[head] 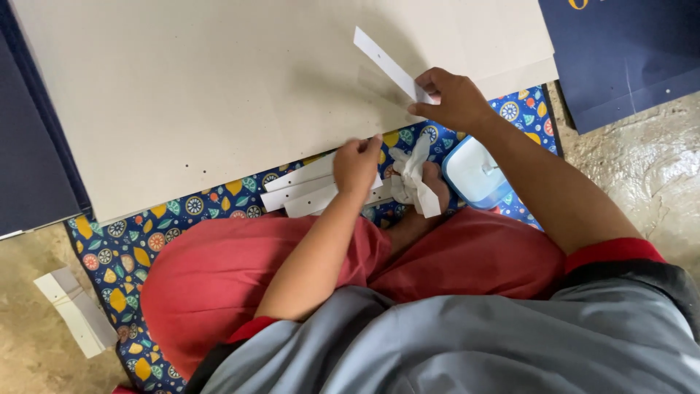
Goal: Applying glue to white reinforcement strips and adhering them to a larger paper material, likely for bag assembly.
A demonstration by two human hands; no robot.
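Right hand (453, 98) pinches one end of a white paper strip (386, 64) over the near edge of a large grey board (219, 95); left hand (356, 165) is curled shut on the board's edge, above a stack of white strips (302, 191). By appearance the strip is lifted, not yet laid, with several waiting. A crumpled cloth (410, 175) and pale blue lidded tub (477, 171) crowd the patterned mat (182, 208); the board's broad face lies bare

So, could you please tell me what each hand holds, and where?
The right hand pinches a white paper strip at its near end; the left hand rests on stacked strips.
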